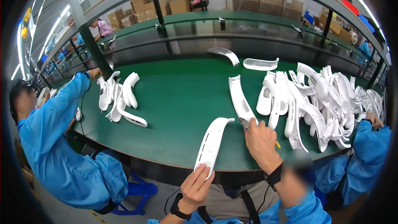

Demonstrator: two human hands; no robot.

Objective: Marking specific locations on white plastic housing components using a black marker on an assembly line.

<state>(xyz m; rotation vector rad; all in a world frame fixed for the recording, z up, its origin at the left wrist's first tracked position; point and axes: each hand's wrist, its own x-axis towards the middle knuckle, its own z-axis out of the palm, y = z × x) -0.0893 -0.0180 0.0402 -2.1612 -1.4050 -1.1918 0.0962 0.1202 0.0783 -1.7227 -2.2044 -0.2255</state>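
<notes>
My left hand (196, 188) pinches the lower end of a white curved plastic shell (210, 145), holding it up tilted at the table's front edge. A row of slots runs along the shell, with small perforations near my fingers. My right hand (262, 143) is closed around a slim tool with a yellow end (277, 144); the fingers cover most of it. Just beyond its fingertips, a second white curved shell (239, 97) lies on the green table (174, 95). Whether the right fingers touch that shell cannot be made out. Each wrist wears a black band.
A large heap of white shells (327, 95) covers the table's right side. Two more pieces (261, 64) lie at the back, and a smaller group (118, 97) at left. Co-workers in blue (62, 141) sit on both sides. A green post (96, 49) rises at left.
</notes>
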